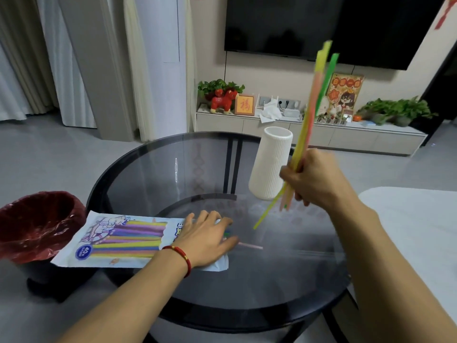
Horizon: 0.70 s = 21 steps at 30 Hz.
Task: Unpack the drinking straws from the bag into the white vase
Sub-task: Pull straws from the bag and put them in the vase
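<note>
1. The left hand (206,240) lies palm down, fingers spread and flat, forearm stretched forward from the lower left with a red cord around the wrist.
2. The right hand (312,180) is raised, fingers curled into a closed grip, knuckles facing the camera, forearm angled up from the lower right.

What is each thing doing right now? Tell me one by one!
white vase: upright on the glass table, no straws inside yet
straw bag: lying flat, pinned by the left hand
bunch of straws: gripped in the right hand, lifted up
pink straw: lying on the table
red bin: open
</note>
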{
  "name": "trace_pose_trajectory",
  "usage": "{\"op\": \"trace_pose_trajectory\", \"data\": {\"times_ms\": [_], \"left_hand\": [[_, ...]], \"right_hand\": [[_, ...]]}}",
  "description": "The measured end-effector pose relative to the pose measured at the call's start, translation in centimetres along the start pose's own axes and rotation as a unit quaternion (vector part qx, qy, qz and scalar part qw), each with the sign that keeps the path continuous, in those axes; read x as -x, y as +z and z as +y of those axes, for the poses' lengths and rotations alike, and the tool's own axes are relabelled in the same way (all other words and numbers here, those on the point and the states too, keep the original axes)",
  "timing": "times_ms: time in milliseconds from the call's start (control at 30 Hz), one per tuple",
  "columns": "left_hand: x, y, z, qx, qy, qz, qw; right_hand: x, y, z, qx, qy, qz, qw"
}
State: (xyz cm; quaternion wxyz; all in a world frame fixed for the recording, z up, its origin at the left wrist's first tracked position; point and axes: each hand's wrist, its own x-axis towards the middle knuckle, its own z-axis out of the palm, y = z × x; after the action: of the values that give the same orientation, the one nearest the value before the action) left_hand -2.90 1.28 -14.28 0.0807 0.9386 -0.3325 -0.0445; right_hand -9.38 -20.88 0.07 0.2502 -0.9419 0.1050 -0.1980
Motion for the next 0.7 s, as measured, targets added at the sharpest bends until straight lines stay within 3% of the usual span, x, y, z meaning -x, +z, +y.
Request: {"op": "trace_pose_trajectory", "data": {"times_ms": [300,400,700], "left_hand": [[-0.4,0.1,0.2,-0.009,-0.004,0.001,1.0],[-0.4,0.0,0.3,-0.014,-0.007,-0.006,1.0],[-0.1,-0.1,0.5,-0.015,-0.009,-0.013,1.0]], "right_hand": [[0.0,4.9,1.2,-0.006,-0.039,-0.049,0.998],[1.2,8.2,2.6,0.002,-0.024,-0.087,0.996],[1.7,9.8,4.7,-0.069,0.014,-0.082,0.994]]}}
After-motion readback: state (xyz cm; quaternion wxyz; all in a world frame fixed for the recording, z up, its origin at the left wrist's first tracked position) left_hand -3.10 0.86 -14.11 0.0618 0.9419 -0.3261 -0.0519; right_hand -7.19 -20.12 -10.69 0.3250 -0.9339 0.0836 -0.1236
